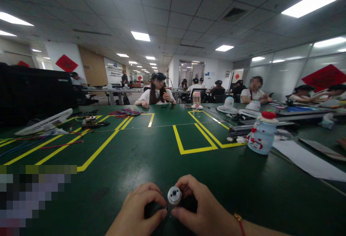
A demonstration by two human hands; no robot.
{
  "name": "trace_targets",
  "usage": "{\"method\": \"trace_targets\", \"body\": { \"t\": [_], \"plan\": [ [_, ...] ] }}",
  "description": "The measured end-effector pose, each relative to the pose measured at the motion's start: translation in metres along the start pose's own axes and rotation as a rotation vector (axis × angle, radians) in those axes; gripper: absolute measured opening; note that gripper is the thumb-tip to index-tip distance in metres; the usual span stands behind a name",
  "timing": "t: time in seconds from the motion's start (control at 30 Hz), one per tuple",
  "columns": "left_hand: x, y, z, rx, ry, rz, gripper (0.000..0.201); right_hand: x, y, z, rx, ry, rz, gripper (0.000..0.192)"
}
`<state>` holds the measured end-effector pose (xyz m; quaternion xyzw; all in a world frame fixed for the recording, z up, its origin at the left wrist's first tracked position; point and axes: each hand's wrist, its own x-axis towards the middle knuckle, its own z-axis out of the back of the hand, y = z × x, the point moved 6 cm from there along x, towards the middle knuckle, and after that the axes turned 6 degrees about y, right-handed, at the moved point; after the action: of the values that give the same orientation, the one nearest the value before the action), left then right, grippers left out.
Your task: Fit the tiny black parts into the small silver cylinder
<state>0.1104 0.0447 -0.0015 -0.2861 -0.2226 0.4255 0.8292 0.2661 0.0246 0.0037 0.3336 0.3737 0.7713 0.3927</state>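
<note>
A small silver cylindrical motor (174, 195) stands upright just above the green table, its round end face turned up and showing dark holes. My right hand (201, 205) grips it from the right between thumb and fingers. To its left, my left hand (143, 207) has thumb and forefinger brought together close beside the motor. A tiny thing seems to sit at those fingertips, too small to name. The motor's lower part is dim and partly covered by my right thumb.
Yellow tape marks the green table (129, 156). Ahead right stands a blue bottle (261, 137) with a red top, near white paper (310, 160). Left lie wires (124, 112) and a white slatted panel (44, 122). A person (159, 93) sits across the table.
</note>
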Motion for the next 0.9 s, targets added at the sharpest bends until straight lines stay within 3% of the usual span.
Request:
{"method": "trace_targets", "body": {
  "t": [0.7,0.83,0.9],
  "plan": [
    [0.001,-0.005,0.001,0.007,-0.004,0.001,0.013,0.002,-0.001,-0.001,-0.029,0.011,-0.011,0.032],
    [0.001,-0.007,0.002,0.008,0.006,0.020,0.012,-0.009,0.004,0.015,-0.150,-0.120,0.072,0.046],
    [0.001,-0.008,0.003,0.019,0.006,0.039,0.012,-0.031,0.002,0.021,-0.207,-0.155,0.096,0.038]
  ]
}}
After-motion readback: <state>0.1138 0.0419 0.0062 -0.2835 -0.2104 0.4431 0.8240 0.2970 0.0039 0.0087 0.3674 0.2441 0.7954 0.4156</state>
